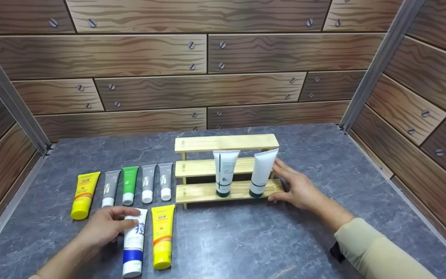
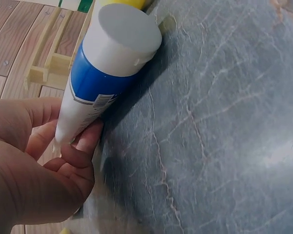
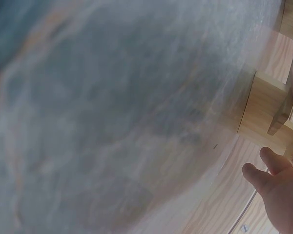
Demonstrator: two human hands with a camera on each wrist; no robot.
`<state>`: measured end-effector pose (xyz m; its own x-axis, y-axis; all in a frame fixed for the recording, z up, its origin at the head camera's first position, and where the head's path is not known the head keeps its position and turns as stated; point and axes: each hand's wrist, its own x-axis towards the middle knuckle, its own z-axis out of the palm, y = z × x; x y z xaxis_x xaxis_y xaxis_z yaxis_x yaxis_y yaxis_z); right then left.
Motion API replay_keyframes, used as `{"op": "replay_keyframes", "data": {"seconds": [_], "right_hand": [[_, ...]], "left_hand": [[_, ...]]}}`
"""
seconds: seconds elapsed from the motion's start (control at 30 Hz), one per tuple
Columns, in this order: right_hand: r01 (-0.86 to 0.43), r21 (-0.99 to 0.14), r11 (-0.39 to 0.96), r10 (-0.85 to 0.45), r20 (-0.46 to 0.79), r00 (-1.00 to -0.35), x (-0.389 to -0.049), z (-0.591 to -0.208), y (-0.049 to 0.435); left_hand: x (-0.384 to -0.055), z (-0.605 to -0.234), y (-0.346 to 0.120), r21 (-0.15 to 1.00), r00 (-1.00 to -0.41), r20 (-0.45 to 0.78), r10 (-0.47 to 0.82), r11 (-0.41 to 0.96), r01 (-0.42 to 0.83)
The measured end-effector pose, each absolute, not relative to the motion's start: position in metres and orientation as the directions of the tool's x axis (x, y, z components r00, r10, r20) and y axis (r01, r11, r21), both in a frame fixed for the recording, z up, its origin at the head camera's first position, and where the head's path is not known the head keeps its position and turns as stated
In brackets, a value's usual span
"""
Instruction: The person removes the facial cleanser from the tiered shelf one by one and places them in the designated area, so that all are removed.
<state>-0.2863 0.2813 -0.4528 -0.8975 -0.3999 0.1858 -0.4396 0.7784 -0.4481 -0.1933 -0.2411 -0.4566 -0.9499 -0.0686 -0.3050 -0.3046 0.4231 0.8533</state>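
My left hand (image 1: 107,226) holds a white squeeze tube (image 1: 133,242) with a blue band near its upper end, thumb and fingers around it. In the left wrist view, the tube's white cap (image 2: 129,34) points away from the hand. My right hand (image 1: 298,190) is at the right end of a three-step wooden rack (image 1: 196,193), thumb by the lowest step and fingers extended beside the middle one. Two white tubes stand cap down on the lowest step: one with print (image 1: 226,170), and a plainer one (image 1: 262,174) tilted right, near the right hand's fingers.
Left of the rack lie a yellow tube (image 1: 84,195), a green tube (image 1: 129,184) and several grey tubes (image 1: 110,186) in a row. Another yellow tube (image 1: 162,236) lies right of the held one. Wood-patterned walls enclose the grey marbled table (image 1: 265,240).
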Motion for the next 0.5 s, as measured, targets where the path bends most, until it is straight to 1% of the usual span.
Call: {"op": "replay_keyframes", "data": {"seconds": [0.33,0.5], "right_hand": [[-0.441,-0.456,0.773,-0.4,0.188,-0.897,-0.2868,-0.4534,0.2812],[-0.439,-0.458,0.773,-0.397,0.189,-0.898,-0.2861,-0.4527,0.2809]], "left_hand": [[-0.196,-0.4531,-0.238,0.815,-0.953,-0.295,-0.063,0.504,-0.285],[-0.1962,-0.4522,-0.2367,0.811,-0.954,-0.297,-0.047,0.514,-0.278]]}}
